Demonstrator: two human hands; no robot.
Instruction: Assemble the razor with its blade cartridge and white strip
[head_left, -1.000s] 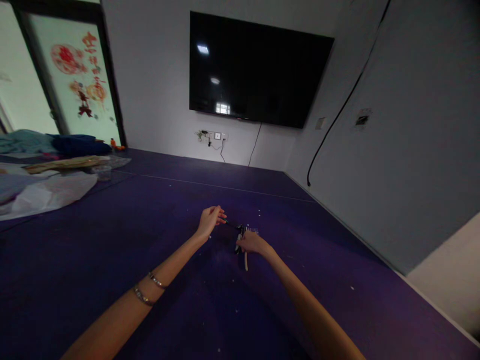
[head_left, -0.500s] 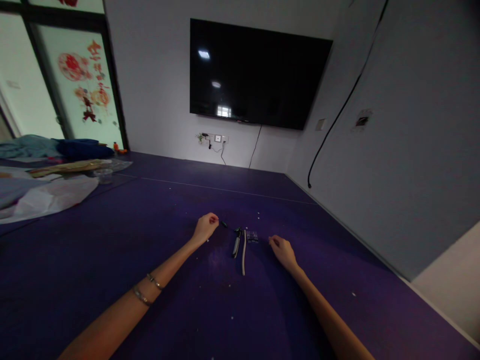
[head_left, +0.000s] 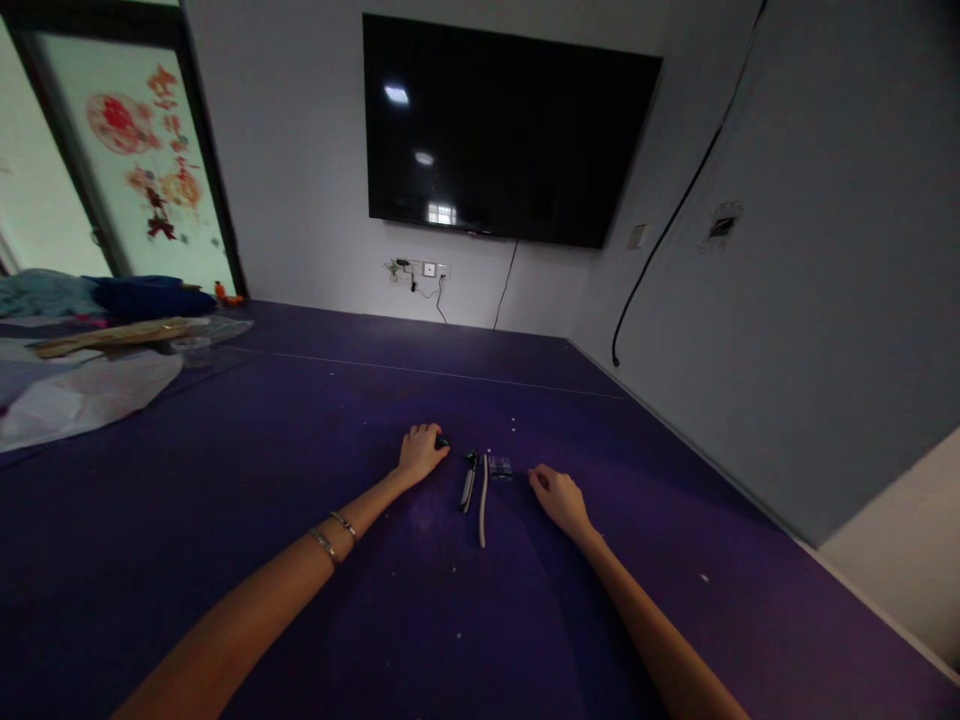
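Observation:
My left hand [head_left: 421, 455] is closed around a small dark object [head_left: 442, 441], its thumb and fingers on either side; the object's kind cannot be made out. Just right of it lie a slim grey-and-black tool [head_left: 468, 485] with a dark end and a thin pale stick or tube [head_left: 483, 505], side by side on the purple surface [head_left: 337, 600]. Beside the tube's far end is a small flat piece with a dark pattern [head_left: 500, 468]. To the right of that piece, my right hand [head_left: 559, 498] rests with curled fingers pressed together; whatever may be in them is hidden.
White plastic sheeting [head_left: 97, 395], a clear cup [head_left: 193, 350] and blue cloth [head_left: 150, 297] lie at the far left. A television [head_left: 510, 130] hangs on the back wall, and a black cable [head_left: 667, 230] runs down the right wall. Small white specks dot the surface.
My left hand has moved slightly right and turned palm down, closing on the small dark object that lay beside its fingertips. My right hand stays nearly still. The view has tilted a little.

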